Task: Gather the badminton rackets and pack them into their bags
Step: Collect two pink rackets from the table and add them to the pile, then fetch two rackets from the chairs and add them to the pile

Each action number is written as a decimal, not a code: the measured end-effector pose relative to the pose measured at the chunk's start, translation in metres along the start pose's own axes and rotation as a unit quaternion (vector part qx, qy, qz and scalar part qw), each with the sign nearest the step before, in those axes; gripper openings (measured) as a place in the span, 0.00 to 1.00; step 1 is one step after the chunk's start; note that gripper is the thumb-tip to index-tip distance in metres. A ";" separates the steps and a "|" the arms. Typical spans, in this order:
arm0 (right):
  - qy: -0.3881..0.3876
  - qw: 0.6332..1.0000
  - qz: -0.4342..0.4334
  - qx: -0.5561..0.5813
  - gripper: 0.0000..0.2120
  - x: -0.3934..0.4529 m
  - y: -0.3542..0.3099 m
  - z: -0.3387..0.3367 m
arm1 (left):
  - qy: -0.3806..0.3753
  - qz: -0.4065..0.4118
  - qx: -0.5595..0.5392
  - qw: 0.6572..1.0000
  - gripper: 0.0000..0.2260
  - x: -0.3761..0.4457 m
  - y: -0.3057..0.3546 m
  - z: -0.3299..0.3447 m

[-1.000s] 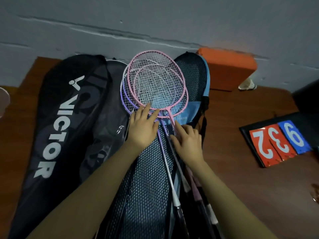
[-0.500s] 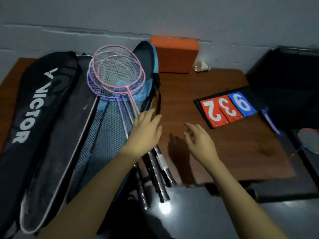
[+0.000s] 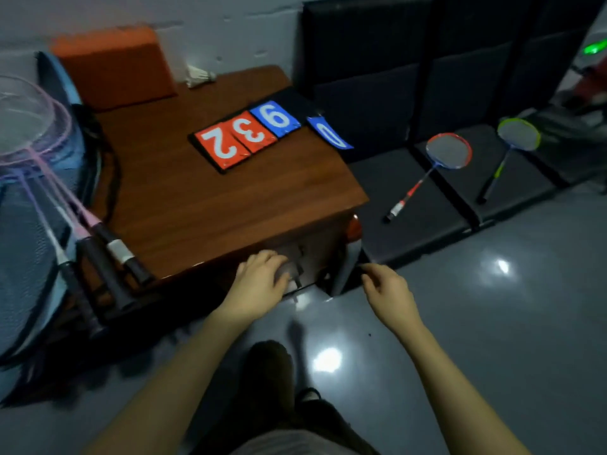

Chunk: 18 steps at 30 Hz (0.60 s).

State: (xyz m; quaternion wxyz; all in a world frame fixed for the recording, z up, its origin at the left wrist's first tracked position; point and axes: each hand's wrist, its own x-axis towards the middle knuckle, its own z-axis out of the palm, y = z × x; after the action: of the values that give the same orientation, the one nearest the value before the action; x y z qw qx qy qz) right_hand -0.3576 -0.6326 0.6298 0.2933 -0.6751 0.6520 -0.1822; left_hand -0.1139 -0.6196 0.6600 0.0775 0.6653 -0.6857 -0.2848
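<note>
Pink and purple rackets (image 3: pixel 39 133) lie stacked on a blue mesh racket bag (image 3: pixel 29 231) at the left of the wooden table (image 3: pixel 203 205), their grips hanging over the front edge. A red-and-blue racket (image 3: pixel 446 151) and a yellow-green racket (image 3: pixel 517 134) lie on the black seats at the right. My left hand (image 3: pixel 259 284) hovers in front of the table's front edge with loosely curled fingers and holds nothing. My right hand (image 3: pixel 387 290) is empty too, fingers apart, near the table's right corner.
A flip scoreboard (image 3: pixel 243 136) showing 2, 3, 9 lies on the table, with an orange block (image 3: pixel 111 64) and a shuttlecock (image 3: pixel 198 77) at the back by the wall. Black seats (image 3: pixel 410 198) run to the right. Shiny grey floor lies below; my foot (image 3: pixel 269 366) shows.
Both hands have left the pink and purple rackets and come off the table. The view has swung right, bringing the seats with two more rackets into sight.
</note>
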 end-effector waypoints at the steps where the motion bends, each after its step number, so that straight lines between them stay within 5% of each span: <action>1: -0.009 0.999 0.041 0.009 0.12 -0.007 0.020 -0.003 | -0.028 -0.017 -0.010 0.999 0.19 0.004 0.009 0.015; 7: -0.079 0.970 0.225 0.047 0.16 -0.019 0.113 -0.011 | -0.124 -0.099 -0.057 0.986 0.17 0.036 0.039 0.095; 18: -0.078 0.937 0.326 0.100 0.12 0.096 0.216 -0.071 | -0.187 -0.214 -0.124 0.951 0.10 0.174 0.091 0.155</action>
State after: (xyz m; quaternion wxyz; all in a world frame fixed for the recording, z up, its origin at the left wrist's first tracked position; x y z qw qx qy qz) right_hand -0.5612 -0.7336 0.5334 0.4527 -0.4046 0.7898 -0.0873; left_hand -0.2855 -0.7455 0.5296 -0.0334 0.7164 -0.4885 -0.4970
